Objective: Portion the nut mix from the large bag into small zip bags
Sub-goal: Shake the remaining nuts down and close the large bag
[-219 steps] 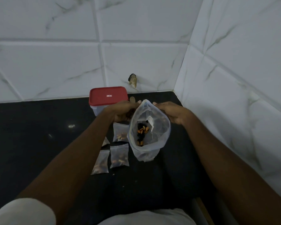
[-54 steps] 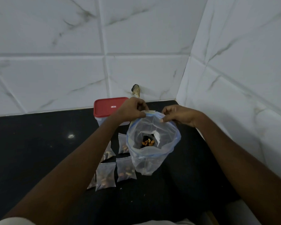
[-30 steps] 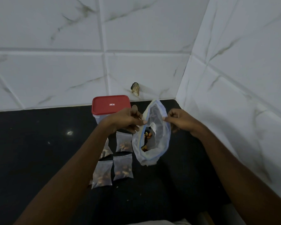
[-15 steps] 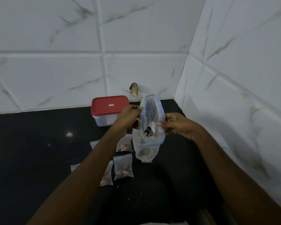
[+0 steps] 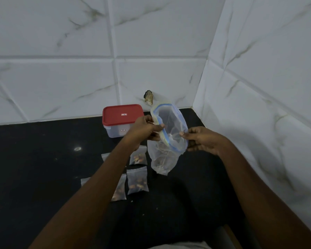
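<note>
A black countertop (image 5: 34, 168) ran back to a white, marble-veined tiled wall (image 5: 61, 78) that turned a corner to the right of both hands. Just beyond the left hand (image 5: 144, 129) and slightly to its left stood a clear container with a red lid (image 5: 122, 115), shut. Below that hand and around its forearm lay several small zip bags (image 5: 137, 182), flat on the counter with nuts showing through, some partly hidden by the arm. The left hand pinched the left side of the blue zip rim (image 5: 175, 112) of the large bag (image 5: 164, 159), thumb on top and fingers curled beneath. The bag hung between the two hands with its mouth held wide and tilted toward the camera, and brownish contents (image 5: 161, 147) low inside it were too blurred to make out. The right hand (image 5: 203, 141) pinched the rim's right side between thumb and curled fingers. Beyond the bag, a dark chipped spot (image 5: 148, 97) marked the wall
</note>
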Demonstrator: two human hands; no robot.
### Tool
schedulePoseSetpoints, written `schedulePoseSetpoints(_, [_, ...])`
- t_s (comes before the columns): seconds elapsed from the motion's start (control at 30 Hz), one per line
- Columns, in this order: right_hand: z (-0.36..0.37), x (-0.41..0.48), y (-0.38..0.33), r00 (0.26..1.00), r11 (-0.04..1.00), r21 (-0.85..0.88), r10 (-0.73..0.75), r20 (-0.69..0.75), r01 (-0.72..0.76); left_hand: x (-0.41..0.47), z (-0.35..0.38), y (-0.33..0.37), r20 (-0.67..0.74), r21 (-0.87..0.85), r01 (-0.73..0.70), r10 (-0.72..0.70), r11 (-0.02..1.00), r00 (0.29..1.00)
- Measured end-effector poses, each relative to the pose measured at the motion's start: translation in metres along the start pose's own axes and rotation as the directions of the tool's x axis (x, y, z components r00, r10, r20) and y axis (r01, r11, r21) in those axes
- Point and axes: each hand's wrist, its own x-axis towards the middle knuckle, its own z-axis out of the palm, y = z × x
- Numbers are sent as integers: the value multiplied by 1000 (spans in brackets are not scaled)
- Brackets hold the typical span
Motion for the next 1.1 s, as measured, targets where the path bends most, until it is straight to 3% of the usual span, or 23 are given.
schedulePoseSetpoints(0.13, [6,-1,-3,980,988,-153,-12,-198,-19,-12,4,1,-16,82,10,-9,997,1000])
schedulePoseSetpoints(0.23, [18,4,3,944,995,-90,-69,-321,42,-17,8,-4,-33,44,4,-3,999,999])
schedulePoseSetpoints(0.3, [22,1,7,969,991,113,-36,-245,65,-20,10,-5,-46,-30,18,-19,999,999])
schedulePoseSetpoints(0.37, [18,-5,8,994,923,375,-59,-87,88,-20,9,-4,-40,-139,33,-38,990,998])
schedulePoseSetpoints(0.43, [13,-11,9,992,869,482,-128,-5,115,-20,6,-4,6,-243,47,-47,969,999])
schedulePoseSetpoints(0.57, [16,-13,16,983,881,437,-156,-93,181,-24,4,-9,37,-269,38,-29,962,999])
schedulePoseSetpoints(0.83, [31,-9,11,932,831,483,-110,-345,277,-24,22,-8,-216,-341,-25,-53,940,975])
schedulePoseSetpoints(0.97, [44,-5,6,860,885,350,-100,-500,307,-21,32,-8,-339,-325,-64,-53,943,939])
schedulePoseSetpoints(1.1, [44,-2,2,816,926,245,-101,-569,286,-12,33,-5,-312,-283,-10,-83,959,946])
